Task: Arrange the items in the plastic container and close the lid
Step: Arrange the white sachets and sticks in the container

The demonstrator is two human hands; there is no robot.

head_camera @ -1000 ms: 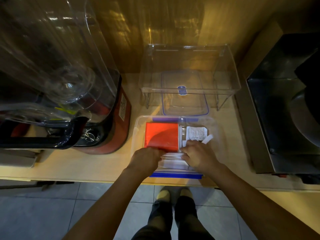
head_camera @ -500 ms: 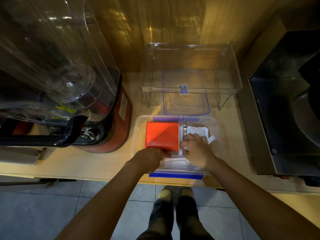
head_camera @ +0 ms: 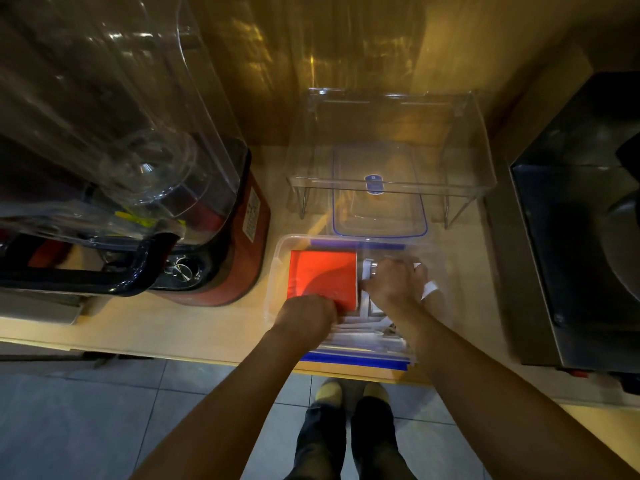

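Observation:
A clear plastic container (head_camera: pixel 278 271) with blue clips sits open at the counter's front edge. Inside on the left lies a flat red-orange packet (head_camera: pixel 322 275). White papers and packets (head_camera: pixel 363 336) fill the near and right part. My left hand (head_camera: pixel 308 315) rests on the near edge of the red packet, fingers curled down into the container. My right hand (head_camera: pixel 394 284) is further in, fingers closed over white paper items beside the red packet. The clear lid (head_camera: pixel 379 199) with a blue seal lies behind the container, under a clear shelf.
A large blender (head_camera: pixel 114 161) with a red base and clear jar stands on the left. A clear acrylic riser shelf (head_camera: pixel 391 133) stands at the back. A dark metal appliance (head_camera: pixel 581 220) fills the right. The counter's front edge runs just below the container.
My right hand has moved further into the container, from the near papers to the white items beside the red packet. My left hand has stayed at the red packet's near edge.

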